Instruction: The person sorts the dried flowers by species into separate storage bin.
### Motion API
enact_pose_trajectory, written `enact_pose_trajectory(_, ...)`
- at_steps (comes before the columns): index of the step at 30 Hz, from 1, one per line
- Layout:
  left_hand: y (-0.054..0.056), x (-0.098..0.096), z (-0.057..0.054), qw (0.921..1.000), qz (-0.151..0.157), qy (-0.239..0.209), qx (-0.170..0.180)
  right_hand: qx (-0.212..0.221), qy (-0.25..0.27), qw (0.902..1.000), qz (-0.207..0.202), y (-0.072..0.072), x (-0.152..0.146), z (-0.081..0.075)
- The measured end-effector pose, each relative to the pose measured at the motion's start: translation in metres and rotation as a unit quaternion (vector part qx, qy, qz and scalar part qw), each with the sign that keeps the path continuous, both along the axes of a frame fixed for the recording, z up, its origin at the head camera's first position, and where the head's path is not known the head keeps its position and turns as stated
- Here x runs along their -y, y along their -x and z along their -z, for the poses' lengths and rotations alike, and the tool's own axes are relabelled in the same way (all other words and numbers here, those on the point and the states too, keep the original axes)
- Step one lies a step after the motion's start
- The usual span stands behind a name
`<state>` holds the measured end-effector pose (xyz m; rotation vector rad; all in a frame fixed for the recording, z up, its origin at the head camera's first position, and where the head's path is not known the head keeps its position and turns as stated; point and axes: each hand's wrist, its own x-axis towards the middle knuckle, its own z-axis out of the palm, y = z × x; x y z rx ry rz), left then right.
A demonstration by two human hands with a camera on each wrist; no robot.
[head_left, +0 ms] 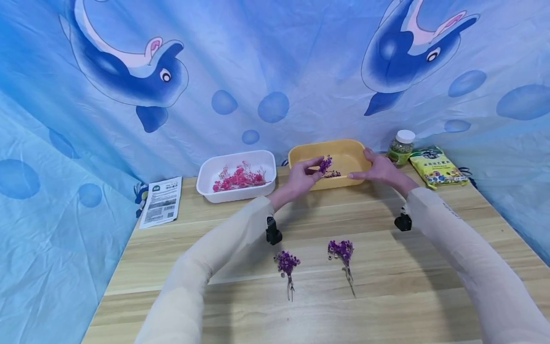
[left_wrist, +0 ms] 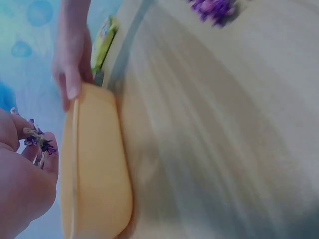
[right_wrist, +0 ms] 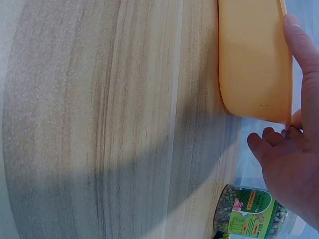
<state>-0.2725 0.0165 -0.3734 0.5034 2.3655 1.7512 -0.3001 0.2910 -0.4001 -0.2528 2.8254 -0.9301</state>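
Note:
My left hand (head_left: 298,179) pinches a small sprig of purple dried flowers (head_left: 325,164) over the left part of a yellow plastic basin (head_left: 307,149). More purple bits (head_left: 332,174) lie on the basin floor. In the left wrist view the sprig (left_wrist: 42,142) shows between thumb and fingers. My right hand (head_left: 382,170) grips the basin's right end, thumb at the front rim and fingers round the corner. Two bunches of purple dried flowers lie on the table in front of me, one bunch (head_left: 286,263) to the left and one bunch (head_left: 341,251) to the right.
Left of the yellow basin stands a white basin (head_left: 206,184) with pink dried flowers (head_left: 240,177). A printed packet (head_left: 162,201) lies at the table's left edge. A white-lidded jar (head_left: 401,147) and a yellow bag (head_left: 437,167) are at the back right, before the blue dolphin curtain (head_left: 275,57).

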Motion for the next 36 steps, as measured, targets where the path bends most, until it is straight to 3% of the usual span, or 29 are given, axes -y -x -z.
enact_pose_trajectory(8,0.025,-0.001,-0.003,0.9991,-0.022,0.036,0.005,0.003,0.002,1.0000,0.001,0.002,-0.001,0.002)
enact_pose_trajectory(14,0.038,-0.003,-0.002,0.9975,-0.040,0.052,0.026,0.005,0.003,1.0000,-0.002,0.002,0.001,0.000)
enact_pose_trajectory(20,0.048,-0.009,-0.003,0.9962,-0.066,0.055,0.014,0.000,0.000,1.0000,0.001,0.000,0.003,-0.002)
enact_pose_trajectory(26,0.050,-0.014,-0.002,0.9952,-0.090,0.034,0.020,-0.005,-0.005,1.0000,-0.003,0.001,0.003,0.000)
enact_pose_trajectory(29,0.048,-0.015,0.000,0.9954,-0.093,0.024,0.005,-0.007,-0.007,0.9999,-0.003,0.002,0.002,0.000)
enact_pose_trajectory(36,0.043,-0.007,0.007,0.9976,-0.056,0.017,-0.037,0.001,-0.002,1.0000,0.001,0.001,0.000,0.001)
